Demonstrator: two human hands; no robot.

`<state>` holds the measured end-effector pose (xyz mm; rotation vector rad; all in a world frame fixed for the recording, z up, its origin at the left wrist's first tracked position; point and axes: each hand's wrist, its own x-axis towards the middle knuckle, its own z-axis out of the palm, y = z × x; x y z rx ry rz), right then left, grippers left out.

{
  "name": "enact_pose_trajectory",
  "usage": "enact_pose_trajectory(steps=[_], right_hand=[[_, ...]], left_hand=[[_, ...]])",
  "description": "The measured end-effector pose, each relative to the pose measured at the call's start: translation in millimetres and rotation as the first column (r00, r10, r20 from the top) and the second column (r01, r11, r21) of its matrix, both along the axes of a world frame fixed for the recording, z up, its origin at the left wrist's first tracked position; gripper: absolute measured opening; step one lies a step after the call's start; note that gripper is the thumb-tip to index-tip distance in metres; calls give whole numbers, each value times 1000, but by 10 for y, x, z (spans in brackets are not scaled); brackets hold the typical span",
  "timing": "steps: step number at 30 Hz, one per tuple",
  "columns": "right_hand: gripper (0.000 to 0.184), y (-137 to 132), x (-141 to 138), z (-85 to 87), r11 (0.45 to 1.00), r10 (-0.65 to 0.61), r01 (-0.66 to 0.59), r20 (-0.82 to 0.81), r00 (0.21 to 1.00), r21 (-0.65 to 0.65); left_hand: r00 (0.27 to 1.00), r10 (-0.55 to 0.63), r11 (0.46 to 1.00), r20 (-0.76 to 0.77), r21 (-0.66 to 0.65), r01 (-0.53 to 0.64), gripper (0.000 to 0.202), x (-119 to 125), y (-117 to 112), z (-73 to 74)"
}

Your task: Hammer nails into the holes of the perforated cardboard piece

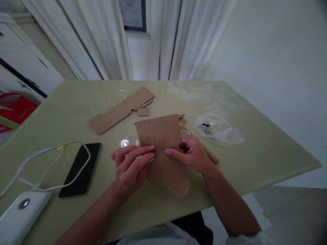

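Note:
I hold a brown cardboard piece [159, 134] punched with rows of small holes, tilted up above the table [242, 163]. My left hand [130, 166] pinches its lower left edge with fingers pressed together. My right hand [191, 154] grips its lower right edge, index finger lying along the front. The cardboard's lower part [168, 177] hangs down between my hands. A small bright LED with bent metal legs [125, 142] lies just left of the cardboard.
Cardboard offcuts [120, 110] lie at the far middle. A black phone [81, 168] lies at left, crossed by a white cable [51, 149] from a white power bank [20, 212]. A clear plastic bag [217, 129] sits at right. A wooden stick [211, 156] pokes out behind my right hand.

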<state>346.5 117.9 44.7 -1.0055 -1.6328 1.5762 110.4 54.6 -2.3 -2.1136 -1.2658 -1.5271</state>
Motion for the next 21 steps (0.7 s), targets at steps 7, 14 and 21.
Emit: enact_pose_trajectory(steps=[7,14,21], right_hand=[[41,-12,-9,13,1000,14,-14,-11,1000,-14],[41,-7,-13,4,999,28,-29,-53,998,-20],[36,23,0,-35,992,2,-4,15,1000,123]], left_hand=[[1000,-15,1000,-26,26,16,21,0,5,40],[998,-55,998,-19,-27,55,22,-22,11,5],[1000,-22,993,-21,-114,20,19,11,-22,47]])
